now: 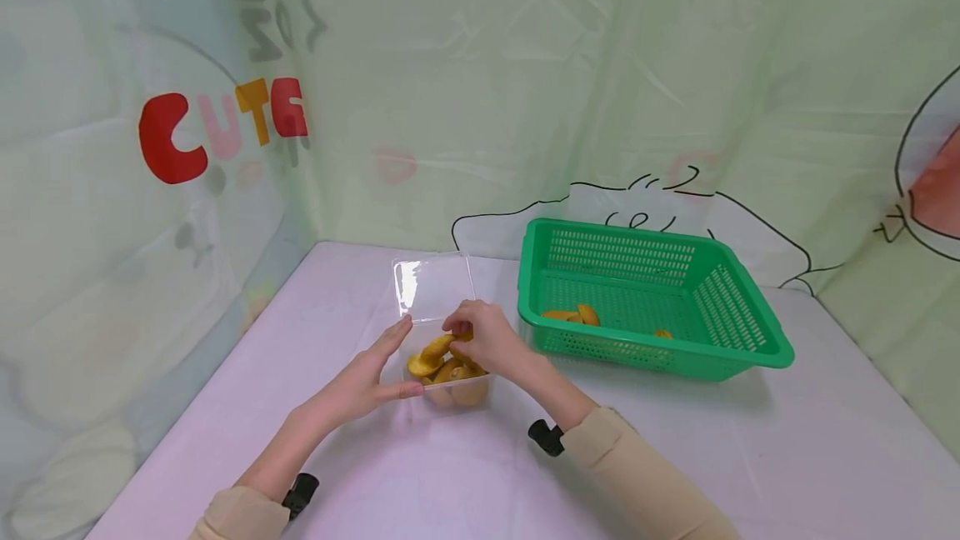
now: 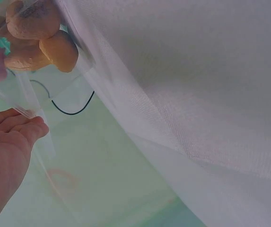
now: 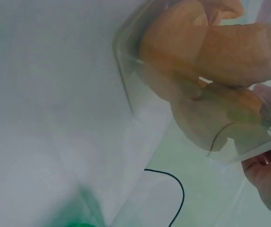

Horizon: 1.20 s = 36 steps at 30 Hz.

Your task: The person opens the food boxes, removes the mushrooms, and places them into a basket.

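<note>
A clear plastic box with its lid raised at the back holds several yellow-orange mushrooms. My left hand rests at the box's left side, thumb along the front rim and fingers toward the back corner by the lid. In the left wrist view, the left hand's fingertips touch the clear plastic edge. From the right, my right hand reaches over the box and pinches a mushroom on top of the pile. Through the wall, the right wrist view shows mushrooms lying against each other.
Right of the box stands a green plastic basket with slotted sides and a few mushrooms inside. A pale cloth covers the table. Printed curtains hang behind and at the sides.
</note>
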Tool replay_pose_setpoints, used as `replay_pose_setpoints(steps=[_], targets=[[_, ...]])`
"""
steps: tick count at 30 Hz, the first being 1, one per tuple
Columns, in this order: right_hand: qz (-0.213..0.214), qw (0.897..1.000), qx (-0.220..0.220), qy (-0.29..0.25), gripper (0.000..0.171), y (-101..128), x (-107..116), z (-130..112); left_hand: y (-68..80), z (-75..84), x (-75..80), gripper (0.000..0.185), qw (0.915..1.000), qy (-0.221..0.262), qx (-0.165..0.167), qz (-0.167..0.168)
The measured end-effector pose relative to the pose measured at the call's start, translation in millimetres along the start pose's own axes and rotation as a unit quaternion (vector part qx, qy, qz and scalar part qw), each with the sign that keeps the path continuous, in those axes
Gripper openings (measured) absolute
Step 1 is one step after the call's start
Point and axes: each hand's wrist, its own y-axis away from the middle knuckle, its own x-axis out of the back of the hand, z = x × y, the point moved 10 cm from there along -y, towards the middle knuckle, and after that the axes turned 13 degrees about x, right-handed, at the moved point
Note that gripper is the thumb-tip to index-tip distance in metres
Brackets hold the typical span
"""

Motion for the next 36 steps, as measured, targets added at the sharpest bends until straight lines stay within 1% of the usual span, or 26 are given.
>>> replay_pose_setpoints(steps=[5,9,12,15,20,23,26,30,36], targets=[[-0.026,0.999,-0.021,0.02,0.015,0,-6,3,0.0,-1.0,-0.1,0.094,1.0,0.001,0.002,0.001],[-0.033,0.998,-0.028,0.043,0.013,1,-10,6,0.3,-1.3,-0.5,0.094,1.0,0.0,0.003,0.0],[-0.031,0.998,-0.02,0.055,0.011,1,-12,5,0.2,-0.9,-0.7,0.094,1.0,-0.001,0.001,0.0],[-0.027,0.998,0.001,0.062,0.01,1,-12,1,0.1,-0.3,-0.8,0.094,1.0,-0.002,-0.001,0.0],[-0.028,0.998,0.021,0.046,0.011,0,-12,-3,-0.1,-0.4,-0.8,0.095,1.0,-0.003,-0.001,-0.002],[-0.016,0.999,0.019,0.02,0.011,1,-9,-3,-0.1,-0.2,-0.4,0.095,1.0,-0.003,-0.001,0.0],[0.008,1.0,0.022,-0.008,0.011,3,-2,-2,0.0,0.2,-0.1,0.095,1.0,-0.003,-0.001,0.0],[0.039,0.999,0.018,-0.014,0.012,5,10,0,-0.3,0.1,-0.1,0.095,1.0,-0.006,-0.002,0.001],[0.091,0.995,0.008,-0.031,0.012,10,34,3,-0.9,-0.4,0.5,0.093,1.0,-0.003,-0.006,0.005]])
